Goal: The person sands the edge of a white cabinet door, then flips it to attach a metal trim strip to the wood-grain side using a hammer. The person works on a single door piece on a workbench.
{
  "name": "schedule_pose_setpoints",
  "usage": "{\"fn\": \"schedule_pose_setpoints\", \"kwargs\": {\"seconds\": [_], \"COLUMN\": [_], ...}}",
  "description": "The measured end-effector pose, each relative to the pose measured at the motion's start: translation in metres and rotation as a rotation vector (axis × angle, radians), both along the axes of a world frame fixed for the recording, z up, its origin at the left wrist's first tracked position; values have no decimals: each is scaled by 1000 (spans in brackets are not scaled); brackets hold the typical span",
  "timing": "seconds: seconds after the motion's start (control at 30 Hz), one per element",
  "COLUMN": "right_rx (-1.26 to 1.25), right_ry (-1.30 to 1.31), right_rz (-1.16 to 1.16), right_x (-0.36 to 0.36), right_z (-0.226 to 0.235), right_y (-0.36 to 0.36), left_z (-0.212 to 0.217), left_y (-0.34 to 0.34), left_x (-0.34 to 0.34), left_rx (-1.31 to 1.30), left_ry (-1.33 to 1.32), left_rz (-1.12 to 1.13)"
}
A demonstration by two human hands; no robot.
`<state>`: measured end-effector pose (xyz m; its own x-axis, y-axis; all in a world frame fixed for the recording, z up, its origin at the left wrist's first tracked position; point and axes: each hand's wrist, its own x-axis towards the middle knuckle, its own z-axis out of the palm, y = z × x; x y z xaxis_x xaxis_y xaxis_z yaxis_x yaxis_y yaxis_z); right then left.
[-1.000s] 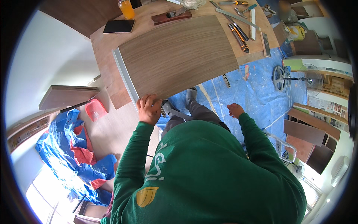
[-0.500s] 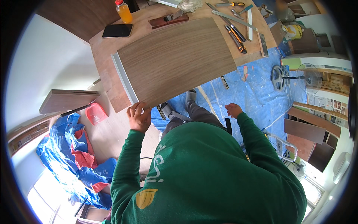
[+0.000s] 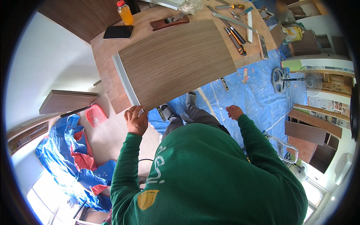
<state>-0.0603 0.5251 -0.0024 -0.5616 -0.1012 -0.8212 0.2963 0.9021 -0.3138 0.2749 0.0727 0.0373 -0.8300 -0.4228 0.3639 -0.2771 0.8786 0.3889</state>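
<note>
A brown wood-grain panel [image 3: 176, 62] lies on the workbench [image 3: 103, 75], its near edge toward me. Along its left side runs a straight pale metal strip [image 3: 125, 80]. At the near end of that strip, by the panel's corner, my left hand [image 3: 136, 120] has its fingers curled round the end. My right hand [image 3: 234, 112] hangs in the air to the right, apart from the panel. Its fingers are curled in, and whatever they may hold is hidden.
A hand plane [image 3: 169, 22], a phone [image 3: 118, 32] and a bottle of orange drink [image 3: 125, 13] sit along the bench's far side. Utility knives [image 3: 235, 42] and rulers [image 3: 250, 25] lie at its right. Blue sheeting [image 3: 255, 90] covers the floor; a fan [image 3: 313, 78] stands right.
My left hand has shifted slightly left and down, its fingers now off the panel's corner and at the strip's end. My right hand has hardly moved.
</note>
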Motion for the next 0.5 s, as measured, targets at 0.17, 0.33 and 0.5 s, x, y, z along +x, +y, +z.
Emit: {"fn": "schedule_pose_setpoints", "kwargs": {"seconds": [0.17, 0.33, 0.5], "right_rx": [1, 23, 5], "right_ry": [-5, -20, -27], "right_rz": [-2, -17, -19], "right_x": [2, 5, 6], "right_z": [0, -1, -3], "right_y": [3, 4, 5], "left_z": [-3, -1, 1], "left_y": [0, -1, 0], "left_x": [7, 11, 9], "left_rx": [-10, -6, -8], "left_ry": [-11, -25, -21], "left_rz": [19, 28, 35]}}
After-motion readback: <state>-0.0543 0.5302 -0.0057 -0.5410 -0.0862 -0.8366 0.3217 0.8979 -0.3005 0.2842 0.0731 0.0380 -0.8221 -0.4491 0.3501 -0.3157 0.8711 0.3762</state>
